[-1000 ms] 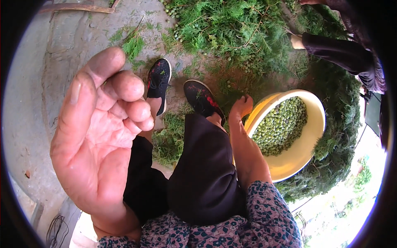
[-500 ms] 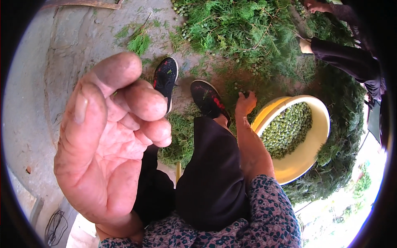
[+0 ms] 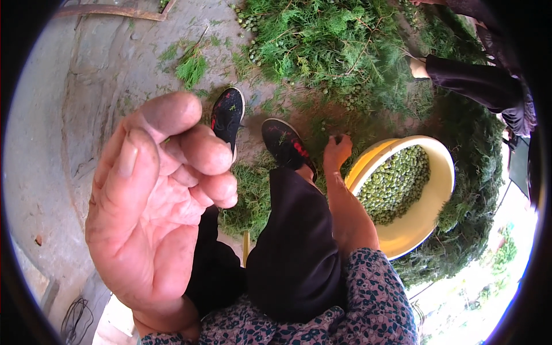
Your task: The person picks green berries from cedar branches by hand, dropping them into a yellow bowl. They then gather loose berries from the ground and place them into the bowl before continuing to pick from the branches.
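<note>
Left hand (image 3: pixel 156 210) raised, palm showing, fingers half curled — palm bare. Right hand (image 3: pixel 337 153) low, just beside the yellow tub (image 3: pixel 418 225), fingers bent; cannot tell whether it grips anything. Small green cones (image 3: pixel 394 187) partly fill the tub — cut greenery (image 3: pixel 328 43) heaped ahead.

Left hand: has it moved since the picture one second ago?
Yes. In the head view, the left hand has shifted rightward and lower, judged against the loose green sprig above its fingertips.
</note>
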### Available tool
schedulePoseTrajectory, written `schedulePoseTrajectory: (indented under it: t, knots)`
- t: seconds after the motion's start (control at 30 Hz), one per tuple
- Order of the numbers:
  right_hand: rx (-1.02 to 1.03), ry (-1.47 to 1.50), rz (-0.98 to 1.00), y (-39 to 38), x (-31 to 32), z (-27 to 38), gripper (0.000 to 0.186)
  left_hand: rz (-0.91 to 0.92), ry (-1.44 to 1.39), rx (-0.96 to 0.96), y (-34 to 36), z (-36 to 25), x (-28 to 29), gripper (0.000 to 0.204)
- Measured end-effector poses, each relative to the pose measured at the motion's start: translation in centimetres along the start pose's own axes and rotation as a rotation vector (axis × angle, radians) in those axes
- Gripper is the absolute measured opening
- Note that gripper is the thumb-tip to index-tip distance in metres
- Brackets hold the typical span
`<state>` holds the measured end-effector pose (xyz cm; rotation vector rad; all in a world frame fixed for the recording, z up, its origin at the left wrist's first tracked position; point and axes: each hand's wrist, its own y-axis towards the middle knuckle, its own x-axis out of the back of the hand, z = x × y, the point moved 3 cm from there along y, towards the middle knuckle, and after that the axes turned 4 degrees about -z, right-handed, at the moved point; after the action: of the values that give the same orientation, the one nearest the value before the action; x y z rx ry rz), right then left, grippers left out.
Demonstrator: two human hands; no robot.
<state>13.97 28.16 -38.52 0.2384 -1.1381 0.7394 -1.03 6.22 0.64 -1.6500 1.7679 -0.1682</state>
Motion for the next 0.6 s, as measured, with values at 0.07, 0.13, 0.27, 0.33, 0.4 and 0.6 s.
schedulePoseTrajectory:
  t: [0.07, 0.13, 0.27, 0.33, 0.4, 0.6]
  knots:
    - [-0.271, 0.230, -0.152, -0.7, 1.1, 0.2, 0.028, 0.035, 0.006, -0.018, -0.2, -0.1, 0.0, 0.032]
    - [-0.248, 0.231, -0.262, -0.3, 0.9, -1.0, 0.028, 0.030, 0.004, -0.018, -0.1, -0.1, 0.0, 0.032]
    - [-0.277, 0.076, -0.402, 1.6, 0.7, -1.7, 0.029, 0.049, -0.010, -0.010, 0.0, 0.0, 0.0, 0.032]
    - [-0.309, 0.064, -0.306, 2.1, 0.8, -0.9, 0.029, 0.040, -0.007, -0.012, 0.0, 0.0, -0.1, 0.032]
    - [-0.337, 0.057, -0.207, 2.5, 0.9, 0.1, 0.029, 0.030, -0.003, -0.019, 0.1, -0.1, 0.0, 0.032]
    - [-0.396, -0.056, -0.100, 3.1, 1.3, 1.0, 0.031, 0.019, -0.026, -0.020, 0.1, -0.1, 0.0, 0.032]
